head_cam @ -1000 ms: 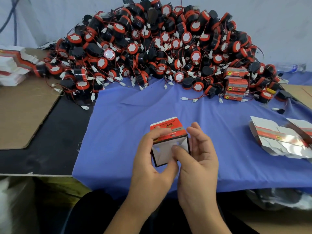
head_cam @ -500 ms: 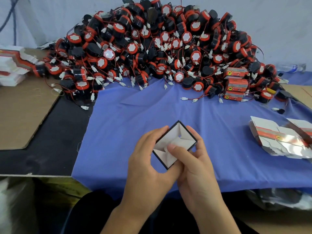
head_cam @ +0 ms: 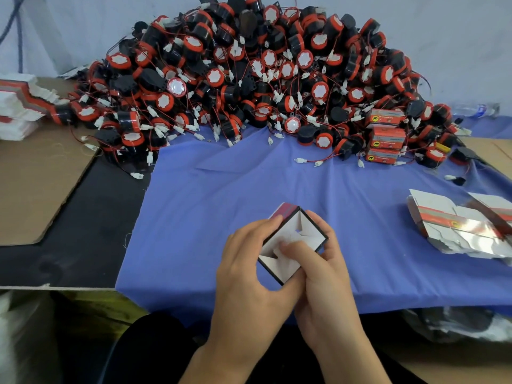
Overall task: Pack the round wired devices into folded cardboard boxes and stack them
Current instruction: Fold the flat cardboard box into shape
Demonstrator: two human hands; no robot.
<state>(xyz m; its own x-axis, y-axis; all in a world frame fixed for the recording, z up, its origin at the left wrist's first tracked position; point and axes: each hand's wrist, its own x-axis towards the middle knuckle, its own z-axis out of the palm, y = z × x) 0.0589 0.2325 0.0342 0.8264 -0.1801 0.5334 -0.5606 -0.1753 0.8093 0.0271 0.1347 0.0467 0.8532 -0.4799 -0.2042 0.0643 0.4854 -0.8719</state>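
We are holding a small cardboard box (head_cam: 293, 245) in both hands just above the near edge of the blue cloth (head_cam: 221, 203). Our left hand (head_cam: 249, 275) is curling around its left side, fingers closed on the wall, and our right hand (head_cam: 324, 273) is gripping the right side while its thumb is pressing into the open mouth. The box is turning its opening up toward us: the inside is plain white card with folded flaps meeting at the bottom, the edges are dark, and a strip of red print is showing on the outer wall at the top. We are seeing no device inside it.

To the right, a loose sheaf of flat boxes (head_cam: 460, 225) is lying on the cloth, white and glossy with an orange band. The cloth is smooth with a few creases, and it is covering part of a black tabletop (head_cam: 83, 231); a sheet of brown cardboard (head_cam: 36, 184) is lying on the left.

Farther back, three closed red boxes (head_cam: 385, 137) are sitting stacked against the right of a big heap of round devices (head_cam: 249, 79), black drums with red rims, white faces, thin red wires and white plugs. At the far left, another stack of flat boxes (head_cam: 19, 106) is resting on the cardboard. A pale wall (head_cam: 443, 37) is standing behind.
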